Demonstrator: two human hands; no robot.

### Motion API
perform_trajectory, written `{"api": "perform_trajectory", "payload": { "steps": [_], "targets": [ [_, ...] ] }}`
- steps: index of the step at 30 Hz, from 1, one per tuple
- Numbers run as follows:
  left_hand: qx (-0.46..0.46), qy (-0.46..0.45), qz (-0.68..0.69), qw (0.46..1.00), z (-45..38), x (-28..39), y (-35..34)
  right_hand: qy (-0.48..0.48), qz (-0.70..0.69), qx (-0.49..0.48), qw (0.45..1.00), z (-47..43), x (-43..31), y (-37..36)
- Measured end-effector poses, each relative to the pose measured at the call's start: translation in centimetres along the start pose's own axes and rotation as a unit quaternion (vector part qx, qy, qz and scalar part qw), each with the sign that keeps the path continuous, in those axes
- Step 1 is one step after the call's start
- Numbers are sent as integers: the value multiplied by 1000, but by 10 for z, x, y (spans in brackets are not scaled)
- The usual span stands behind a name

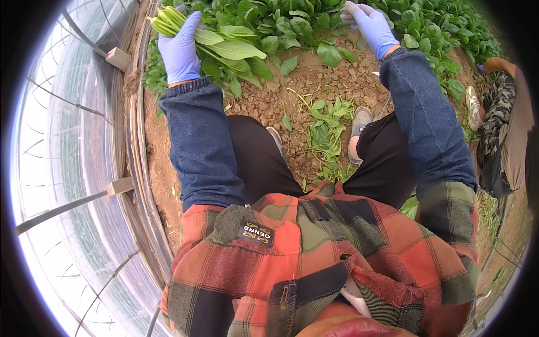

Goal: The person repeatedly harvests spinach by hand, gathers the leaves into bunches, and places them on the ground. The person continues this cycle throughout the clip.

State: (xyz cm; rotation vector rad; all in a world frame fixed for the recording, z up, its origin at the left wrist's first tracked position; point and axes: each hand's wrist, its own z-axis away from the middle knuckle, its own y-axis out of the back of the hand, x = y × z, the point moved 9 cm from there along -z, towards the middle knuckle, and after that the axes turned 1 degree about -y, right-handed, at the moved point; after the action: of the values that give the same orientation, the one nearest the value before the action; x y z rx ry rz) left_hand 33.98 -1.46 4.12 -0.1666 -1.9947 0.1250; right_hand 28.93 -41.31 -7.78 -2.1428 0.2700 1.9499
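My left hand (181, 52), in a thin blue glove, is closed around a bunch of leafy greens (231, 46) that look like spinach, with the pale cut stems pointing up and left and the leaves spreading right. At the upper right, my right hand (368, 25), gloved too, hangs over the edge of the growing plants (294, 25). Its fingertips are bent together near the frame's top; whether something small is between them cannot be made out. Loose leaves and stems (326, 130) lie on the soil between my feet.
Clear plastic sheeting (71, 147) on metal rods, with wooden blocks (120, 186), runs along the left side. Crumbly brown soil (269, 99) lies before me, under my shoes (360, 126). A co-worker in camouflage clothing (499, 113) is close on the right.
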Motion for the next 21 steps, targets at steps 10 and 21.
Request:
{"api": "perform_trajectory", "payload": {
  "steps": [10, 21],
  "targets": [
    [142, 249, -482, 828, 235, 54, 425, -71, 182, -163, 967, 29, 28, -1],
    [-102, 501, -646, 568, 392, -135, 531, -168, 303, -212, 914, 46, 85, 11]
  ]
}}
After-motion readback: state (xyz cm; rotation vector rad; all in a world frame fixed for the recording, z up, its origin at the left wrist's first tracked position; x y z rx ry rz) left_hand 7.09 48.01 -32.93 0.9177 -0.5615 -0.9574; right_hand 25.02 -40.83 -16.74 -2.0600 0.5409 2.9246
